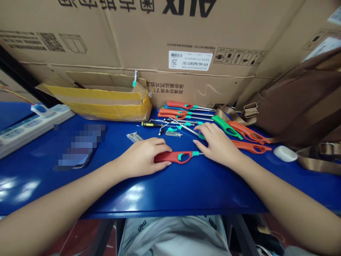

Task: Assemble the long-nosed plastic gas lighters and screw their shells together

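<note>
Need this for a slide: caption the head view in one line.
Left hand holds a red lighter flat on the blue table, right hand at its nozzle; more lighters behind.

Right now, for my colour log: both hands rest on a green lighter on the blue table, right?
No: the head view shows the lighter is red. The left hand and right hand do rest on it, on the blue table.

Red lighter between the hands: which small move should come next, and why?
Probably close the right hand on the teal tip of the red lighter: the lighter lies flat on the blue table, the left hand holds its handle end, and the right hand rests open beside the tip.
</note>
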`<state>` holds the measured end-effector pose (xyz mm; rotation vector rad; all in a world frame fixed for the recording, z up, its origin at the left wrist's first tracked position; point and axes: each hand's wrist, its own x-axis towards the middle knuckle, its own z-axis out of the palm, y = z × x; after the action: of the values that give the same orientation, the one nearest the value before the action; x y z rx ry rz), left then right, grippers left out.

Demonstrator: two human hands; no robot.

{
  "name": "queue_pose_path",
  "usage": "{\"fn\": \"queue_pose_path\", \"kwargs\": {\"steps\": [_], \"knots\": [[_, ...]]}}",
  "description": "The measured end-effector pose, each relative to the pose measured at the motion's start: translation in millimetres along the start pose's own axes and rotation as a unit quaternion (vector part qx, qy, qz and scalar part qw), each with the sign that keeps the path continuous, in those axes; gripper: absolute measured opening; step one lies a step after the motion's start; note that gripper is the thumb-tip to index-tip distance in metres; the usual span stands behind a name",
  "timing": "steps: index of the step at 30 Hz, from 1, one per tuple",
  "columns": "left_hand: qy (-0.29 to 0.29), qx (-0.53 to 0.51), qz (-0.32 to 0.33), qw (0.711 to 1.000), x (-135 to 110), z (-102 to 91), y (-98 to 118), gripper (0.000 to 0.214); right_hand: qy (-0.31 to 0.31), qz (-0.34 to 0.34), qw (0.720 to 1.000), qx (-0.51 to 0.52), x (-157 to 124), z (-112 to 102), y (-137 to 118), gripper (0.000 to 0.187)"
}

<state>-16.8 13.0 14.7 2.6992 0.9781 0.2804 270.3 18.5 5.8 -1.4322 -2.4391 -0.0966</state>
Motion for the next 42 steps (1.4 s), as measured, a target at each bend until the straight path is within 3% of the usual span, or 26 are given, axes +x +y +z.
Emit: {"fn": "queue_pose_path", "kwargs": {"steps": [3,7,14,22,29,42], "knots": [[-0.012,0.042,-0.009,0.999,-1.8,-6.6,0.2,0.031,-0.014,0.060,0.998,-0.023,0.0,5.8,7.9,0.036],[-0.020,0.045,-0.028,0.998,-2.6,-14.1,-1.6,0.030,-0.044,0.079,0.996,-0.010,1.1,7.9,12.0,0.011],[-0.019,-0.038,-0.042,0.998,0.6,-9.4,-2.1,0.023,0.036,0.124,0.986,0.101,3.9,-1.6,0.7,0.013],[-0.013,-0.065,-0.031,0.997,0.3,-2.7,0.5,0.021,-0.007,0.135,0.983,0.125,2.7,0.9,-0.6,0.011],[0.000,-0.097,-0.031,0.995,0.4,2.5,2.8,0.025,-0.007,0.127,0.987,0.101,3.4,6.2,0.8,0.012],[0.017,-0.100,-0.026,0.995,-0.9,8.1,-1.7,0.027,-0.016,0.077,0.996,0.031,7.5,22.6,24.9,0.015]]}}
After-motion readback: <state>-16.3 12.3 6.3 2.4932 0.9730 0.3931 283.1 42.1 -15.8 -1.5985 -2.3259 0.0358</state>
